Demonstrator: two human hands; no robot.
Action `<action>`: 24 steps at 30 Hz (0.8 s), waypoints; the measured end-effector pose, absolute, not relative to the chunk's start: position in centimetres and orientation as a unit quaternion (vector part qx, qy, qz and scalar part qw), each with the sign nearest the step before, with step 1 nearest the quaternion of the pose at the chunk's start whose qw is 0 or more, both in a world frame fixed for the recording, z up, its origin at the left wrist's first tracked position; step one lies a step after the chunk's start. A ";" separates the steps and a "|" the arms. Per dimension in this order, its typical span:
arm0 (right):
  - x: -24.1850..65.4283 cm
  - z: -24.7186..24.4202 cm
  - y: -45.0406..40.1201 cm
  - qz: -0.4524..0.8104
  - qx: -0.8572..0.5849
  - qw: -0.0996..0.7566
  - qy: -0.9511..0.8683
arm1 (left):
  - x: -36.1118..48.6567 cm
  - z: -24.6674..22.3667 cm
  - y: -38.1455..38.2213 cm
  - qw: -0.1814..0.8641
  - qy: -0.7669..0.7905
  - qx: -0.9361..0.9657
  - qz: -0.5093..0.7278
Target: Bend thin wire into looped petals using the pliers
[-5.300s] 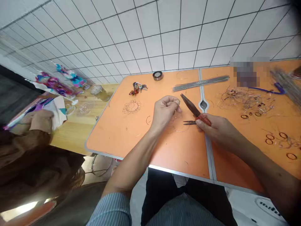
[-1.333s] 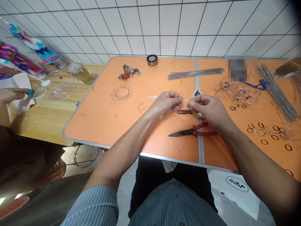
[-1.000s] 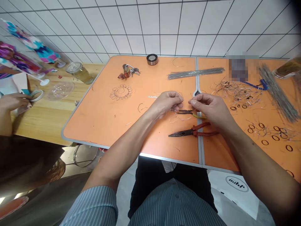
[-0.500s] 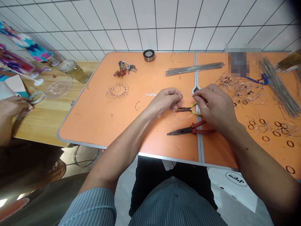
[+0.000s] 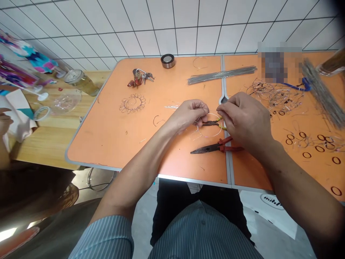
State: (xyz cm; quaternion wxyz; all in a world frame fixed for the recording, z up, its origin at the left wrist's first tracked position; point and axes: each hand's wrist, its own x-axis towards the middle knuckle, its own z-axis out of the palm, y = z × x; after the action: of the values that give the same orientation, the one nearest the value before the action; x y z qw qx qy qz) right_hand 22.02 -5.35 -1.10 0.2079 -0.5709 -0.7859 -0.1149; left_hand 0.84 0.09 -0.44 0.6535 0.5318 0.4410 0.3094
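My left hand [image 5: 196,114] is closed, its thumb and fingers pinching a thin wire ring [image 5: 209,136] with fine loops near the fingertips. The ring hangs over the orange table, below and between my hands. Just to the right, my right hand [image 5: 241,117] is closed in a pinch with its fingertips close to the ring; whatever is between them is too fine to make out. Behind the ring lie small yellow-handled pliers [image 5: 211,123], partly covered. Nearer to me, red-handled long-nose pliers [image 5: 208,148] rest on the table, pointing left.
A looped wire ring [image 5: 132,104], keys [image 5: 141,77] and a tape roll [image 5: 167,61] lie left and back. Wire bundles [image 5: 222,75] [image 5: 323,93], tangled wire [image 5: 277,95] and dark small rings [image 5: 306,155] are rightward. Another person's hand [image 5: 4,118] is far left.
The wire ring now shows as a rounder loop between my hands, and my right fingertips sit slightly further left. The other person's hand has moved left, away from the white tape roll.
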 end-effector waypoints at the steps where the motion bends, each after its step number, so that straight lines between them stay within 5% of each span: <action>1: 22.0 -1.0 -5.4 -0.120 -0.573 0.197 -0.787 | 0.9 -0.5 0.1 0.652 0.442 0.534 0.307; 16: 21.4 -0.5 -5.9 -0.075 -0.550 0.205 -0.806 | 0.6 -0.5 0.0 0.627 0.430 0.579 0.294; 19: 21.6 -0.8 -5.6 -0.048 -0.541 0.312 -0.779 | 0.4 -0.5 0.0 0.634 0.423 0.573 0.302; 24: 21.6 -0.9 -4.7 0.237 -0.521 0.541 -0.617 | 0.3 -0.4 0.1 0.680 0.407 0.520 0.318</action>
State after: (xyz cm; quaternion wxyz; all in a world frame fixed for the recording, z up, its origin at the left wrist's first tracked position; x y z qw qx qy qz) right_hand 21.61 -4.70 -0.93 0.5406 -0.5208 -0.6167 0.2372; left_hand 0.29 0.10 -0.37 0.6804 0.5202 0.4067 0.3180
